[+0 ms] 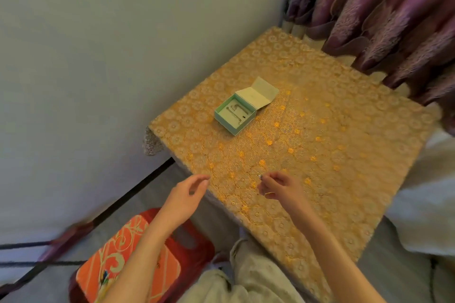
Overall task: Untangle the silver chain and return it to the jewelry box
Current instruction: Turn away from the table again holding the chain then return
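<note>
A small mint-green jewelry box (222,119) stands open on the table's far left part, its lid (253,97) folded back. Thin silver pieces lie on its pale insert. My right hand (280,188) hovers over the table's near edge and pinches a tiny silver bit of the chain (260,176) between thumb and fingertips; the rest of the chain is too fine to make out. A ring sits on one finger of that hand. My left hand (188,195) hangs beside the table's near-left edge with fingers loosely curved, holding nothing.
The table (332,155) wears a gold floral cloth and stands against a pale wall (98,56). Purple curtains (381,19) hang behind it. A red stool with an orange cushion (128,261) stands at the lower left. White bedding (428,192) lies at the right.
</note>
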Demonstrator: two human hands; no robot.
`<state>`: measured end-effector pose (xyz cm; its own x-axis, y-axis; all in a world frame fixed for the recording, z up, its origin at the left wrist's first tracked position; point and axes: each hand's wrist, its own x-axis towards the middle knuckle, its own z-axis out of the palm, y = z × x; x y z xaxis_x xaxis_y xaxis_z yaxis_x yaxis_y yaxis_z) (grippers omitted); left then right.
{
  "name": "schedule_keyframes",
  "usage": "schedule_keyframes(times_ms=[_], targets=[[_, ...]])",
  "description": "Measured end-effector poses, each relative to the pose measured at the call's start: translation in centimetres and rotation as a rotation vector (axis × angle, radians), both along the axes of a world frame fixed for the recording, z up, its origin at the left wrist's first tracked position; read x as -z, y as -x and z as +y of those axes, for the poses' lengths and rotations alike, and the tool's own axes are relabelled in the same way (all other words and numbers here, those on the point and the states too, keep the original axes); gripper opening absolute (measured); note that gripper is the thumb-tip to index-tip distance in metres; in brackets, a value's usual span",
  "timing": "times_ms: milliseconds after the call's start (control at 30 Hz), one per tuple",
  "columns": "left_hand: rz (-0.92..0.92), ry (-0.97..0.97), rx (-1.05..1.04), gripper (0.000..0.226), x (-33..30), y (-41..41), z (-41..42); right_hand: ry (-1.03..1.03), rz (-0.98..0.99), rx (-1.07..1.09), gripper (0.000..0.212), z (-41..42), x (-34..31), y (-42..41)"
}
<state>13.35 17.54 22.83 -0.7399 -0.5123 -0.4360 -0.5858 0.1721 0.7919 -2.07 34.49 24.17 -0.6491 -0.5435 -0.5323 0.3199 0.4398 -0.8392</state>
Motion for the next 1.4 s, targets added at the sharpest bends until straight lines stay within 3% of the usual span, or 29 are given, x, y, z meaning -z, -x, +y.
schedule_keyframes(times_ms=[233,367,600,867,1167,1400], targets=[[0.000,0.002,0.050,0.017,0.2,6.4,-0.6,-0.050,0.000,0.049,0.012,-1.0,0.7,5.7],[-0.056,-0.037,0.190,0.018,0.8,7.5,-1.3,-0.034,-0.041,0.139,0.012,-1.4,1.0,6.8],[-0.072,-0.059,0.349,0.017,1.2,13.4,-9.0,-0.083,-0.055,0.326,0.013,-5.0,2.5,7.6],[-0.103,-0.016,0.644,0.030,3.1,16.3,-19.5,-0.117,-0.084,0.515,0.013,-14.2,4.5,5.5],[-0.160,-0.064,0.681,0.026,11.1,14.9,-22.7,-0.141,-0.110,0.544,0.014,-17.8,10.7,3.9],[0.081,-0.135,0.513,0.020,17.8,15.3,-20.9,-0.059,-0.013,0.602,0.011,-18.1,18.3,4.6]])
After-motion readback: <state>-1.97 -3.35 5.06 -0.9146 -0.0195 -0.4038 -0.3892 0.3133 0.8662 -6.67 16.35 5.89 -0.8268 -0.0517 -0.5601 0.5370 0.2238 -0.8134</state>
